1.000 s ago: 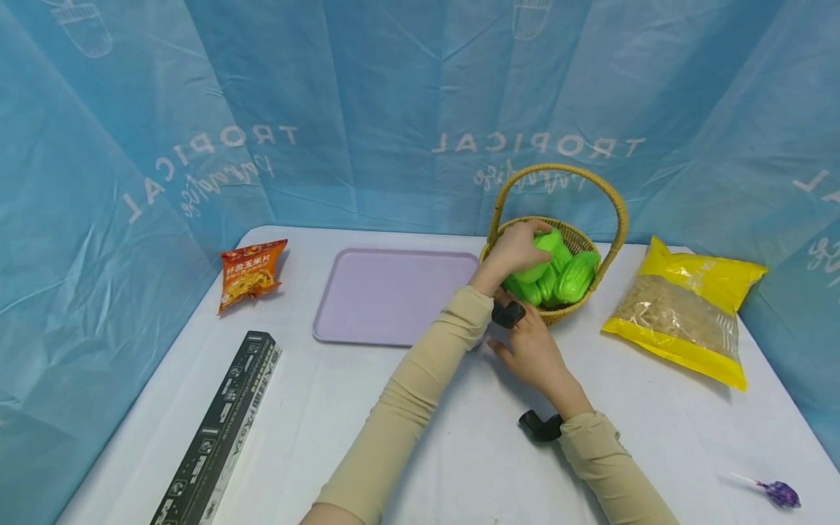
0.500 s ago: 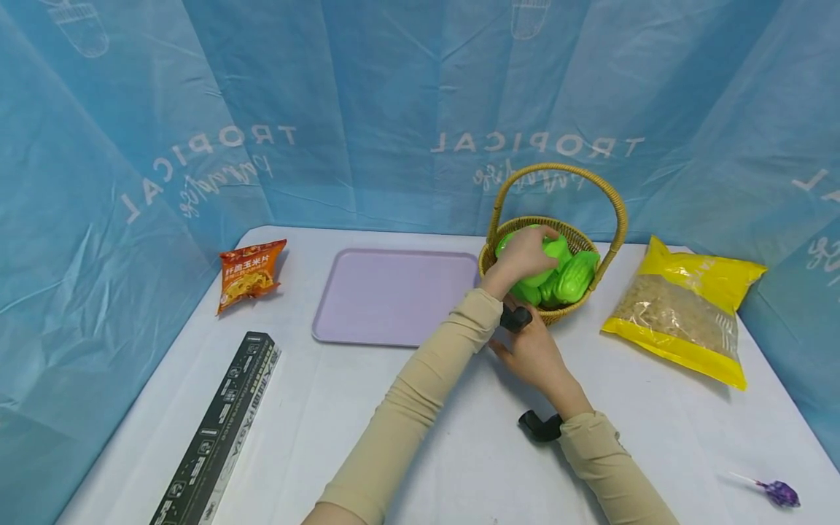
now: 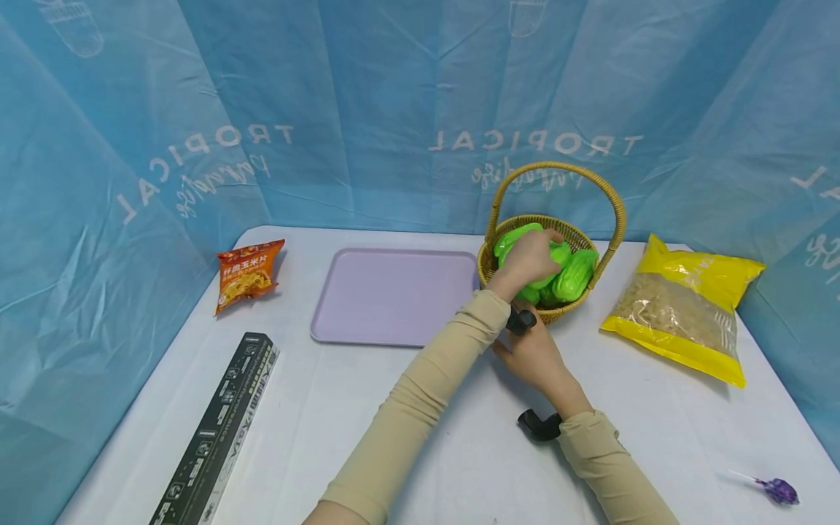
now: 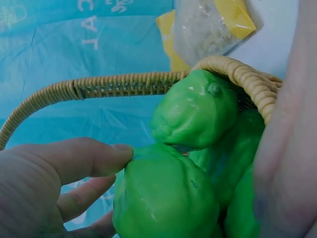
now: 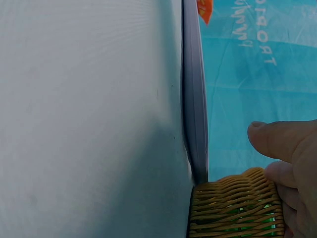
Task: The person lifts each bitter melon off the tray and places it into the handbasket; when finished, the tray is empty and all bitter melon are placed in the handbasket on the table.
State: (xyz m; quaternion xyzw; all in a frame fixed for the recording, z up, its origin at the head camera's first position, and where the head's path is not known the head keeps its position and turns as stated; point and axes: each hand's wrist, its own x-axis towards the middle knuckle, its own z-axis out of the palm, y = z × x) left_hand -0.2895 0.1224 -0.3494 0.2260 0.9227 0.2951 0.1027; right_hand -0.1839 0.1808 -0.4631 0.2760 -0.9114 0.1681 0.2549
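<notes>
Inside the wicker basket (image 3: 488,266), the left hand (image 3: 528,257) is closing its fingers round a green toy vegetable (image 4: 163,198); the right hand (image 3: 534,355) is bracing the rim, grip hidden; lifting clear seems next.

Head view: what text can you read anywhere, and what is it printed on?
"TROPICAL": mirrored white print, repeated on the blue plastic backdrop sheet, with unreadable script beneath.
Orange snack packet: Chinese characters, too small to read.
Long black box: white lettering, too small.
Yellow grain bag: no legible text.
</notes>
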